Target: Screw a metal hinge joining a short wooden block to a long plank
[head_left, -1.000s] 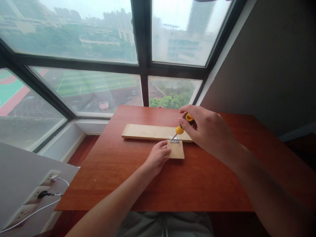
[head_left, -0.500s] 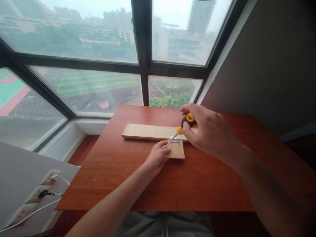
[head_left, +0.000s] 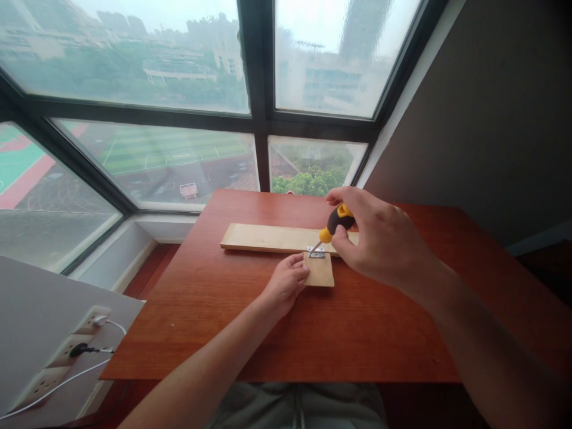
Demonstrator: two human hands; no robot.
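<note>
Head camera: a dark-framed window (head_left: 259,125) stands behind a reddish-brown table (head_left: 201,322). On the table lies a long pale board (head_left: 268,238), partly hidden by the right hand (head_left: 378,231), whose fingers are curled. The left hand (head_left: 286,282) pinches the left edge of a small board (head_left: 320,274) at the long one's near side. The right hand grips a yellow-and-black screwdriver (head_left: 336,221), slanting down leftward to a silver hinge (head_left: 318,253) at the small board's far edge.

I count two hands (head_left: 286,283) (head_left: 384,238), one screwdriver (head_left: 338,222), one metal fitting (head_left: 317,253) and two boards (head_left: 268,237) (head_left: 320,273) at the tabletop (head_left: 357,333), plus three sockets (head_left: 92,315) (head_left: 61,356) (head_left: 42,387) and two plugs (head_left: 99,321) (head_left: 79,350) past its left edge.
</note>
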